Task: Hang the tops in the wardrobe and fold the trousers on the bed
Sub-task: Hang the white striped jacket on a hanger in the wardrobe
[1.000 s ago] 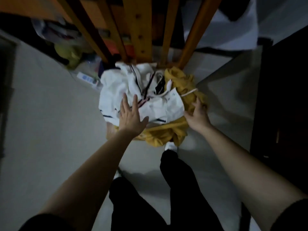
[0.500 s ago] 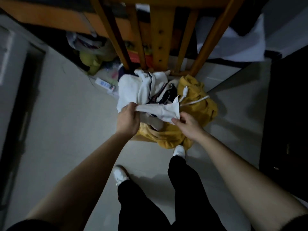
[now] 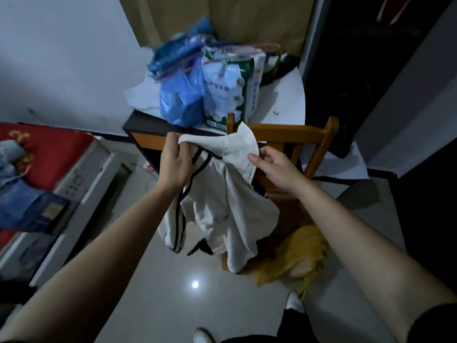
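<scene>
A white garment with dark stripes (image 3: 222,209) hangs in the air in front of me, above the wooden chair (image 3: 291,137). My left hand (image 3: 173,162) grips its upper left edge. My right hand (image 3: 274,167) pinches the upper right edge between thumb and fingers. A yellow garment (image 3: 296,258) lies crumpled on the chair seat, below and to the right of the white one. Blue jeans (image 3: 22,204) lie on the bed (image 3: 49,154) with the red cover at the left.
Behind the chair stands a desk (image 3: 284,100) with blue plastic bags (image 3: 180,100) and a white and green pack (image 3: 227,90). A dark doorway or cabinet fills the right side. Grey tiled floor (image 3: 153,293) lies below, with my shoes at the bottom.
Both hands closed on the white garment and lifted it off the chair. My view rose from the chair seat to the desk and the bed. The yellow garment stayed on the seat.
</scene>
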Tool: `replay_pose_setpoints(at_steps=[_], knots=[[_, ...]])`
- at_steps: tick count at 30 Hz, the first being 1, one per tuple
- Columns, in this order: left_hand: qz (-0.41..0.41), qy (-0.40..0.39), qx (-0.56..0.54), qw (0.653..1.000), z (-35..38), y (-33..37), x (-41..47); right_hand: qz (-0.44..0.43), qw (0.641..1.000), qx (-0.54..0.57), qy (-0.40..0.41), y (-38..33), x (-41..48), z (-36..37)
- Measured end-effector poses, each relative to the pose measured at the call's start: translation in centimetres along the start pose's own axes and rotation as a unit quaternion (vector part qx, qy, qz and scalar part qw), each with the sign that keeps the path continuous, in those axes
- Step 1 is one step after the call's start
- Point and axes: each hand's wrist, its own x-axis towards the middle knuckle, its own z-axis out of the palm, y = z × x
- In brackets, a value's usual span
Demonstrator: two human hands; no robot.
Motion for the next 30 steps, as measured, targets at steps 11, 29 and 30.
replay_pose_setpoints(at_steps=[11,29,30], knots=[[-0.047,0.062,-0.213,0.974,-7.9,2.8,1.3,0.016,0.991,-0.100,-0.087,-2.5,-1.7,6.1],[-0.073,0.081,-0.193,0.975,-16.1,1.0,4.1,-0.070,0.994,-0.072,-0.047,-12.0,1.3,12.7],[-0.063,0.074,-0.133,0.986,-16.2,0.1,4.1,-0.066,0.997,-0.005,-0.038,-12.9,1.0,12.7]])
